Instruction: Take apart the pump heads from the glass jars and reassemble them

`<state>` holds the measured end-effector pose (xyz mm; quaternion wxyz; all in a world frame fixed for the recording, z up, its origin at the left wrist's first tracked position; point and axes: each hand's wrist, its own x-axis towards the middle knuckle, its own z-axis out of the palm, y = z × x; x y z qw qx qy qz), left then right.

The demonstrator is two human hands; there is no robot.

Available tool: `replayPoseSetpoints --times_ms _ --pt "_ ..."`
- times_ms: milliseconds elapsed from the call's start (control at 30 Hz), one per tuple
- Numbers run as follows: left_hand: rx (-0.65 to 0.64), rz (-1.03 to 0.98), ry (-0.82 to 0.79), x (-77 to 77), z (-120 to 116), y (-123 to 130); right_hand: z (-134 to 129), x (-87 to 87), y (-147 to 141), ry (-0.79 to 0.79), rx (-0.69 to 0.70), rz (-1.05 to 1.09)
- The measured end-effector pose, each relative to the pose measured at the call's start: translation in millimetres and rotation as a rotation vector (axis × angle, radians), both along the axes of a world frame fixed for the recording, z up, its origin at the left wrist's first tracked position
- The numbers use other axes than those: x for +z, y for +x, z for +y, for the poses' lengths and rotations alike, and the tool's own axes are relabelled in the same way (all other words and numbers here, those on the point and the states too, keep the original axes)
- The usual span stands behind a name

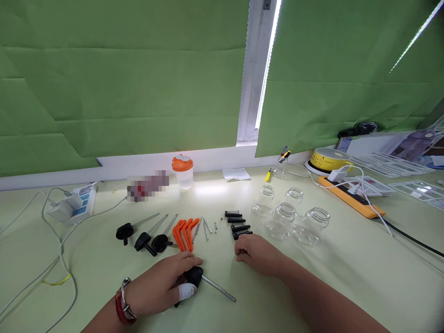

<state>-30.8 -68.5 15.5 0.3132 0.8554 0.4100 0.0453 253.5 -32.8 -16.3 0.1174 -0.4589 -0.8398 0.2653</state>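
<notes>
Head view shows left hand (163, 282) gripping a black handle (194, 275), right hand (258, 253) curled together, jar (279, 172) holding screwdrivers (286, 155).

We hold a knob (194, 275) and its rod (219, 289) in our left hand (161, 280); our right hand (259, 255) curls beside black pieces (241, 228).

Workshop, seemingly: worktable (93, 263), screwdrivers (286, 154), black spring-fitted parts (240, 228).

Pale table (104, 273), glass jars (280, 223) at right; orange bent pieces (178, 235), black spring parts (240, 227) mid-table; black-headed rods (142, 241) at left
</notes>
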Motion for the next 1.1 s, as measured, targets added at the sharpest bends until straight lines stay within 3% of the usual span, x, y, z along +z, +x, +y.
replayPoseSetpoints --times_ms 267,400,633,1100 --pt "0.011 0.071 -0.024 -3.2 5 9 0 1.6 2 -0.043 -0.013 0.072" --pt "0.106 0.059 -0.048 -13.9 7 8 -1 0.7 5 -0.164 -0.028 0.185" --pt "0.152 -0.041 -0.091 -21.9 10 7 5 -12.1 8 -0.394 -0.113 0.404" --pt "0.084 -0.125 -0.065 -26.0 13 11 5 -11.4 5 -0.499 -0.193 0.633"
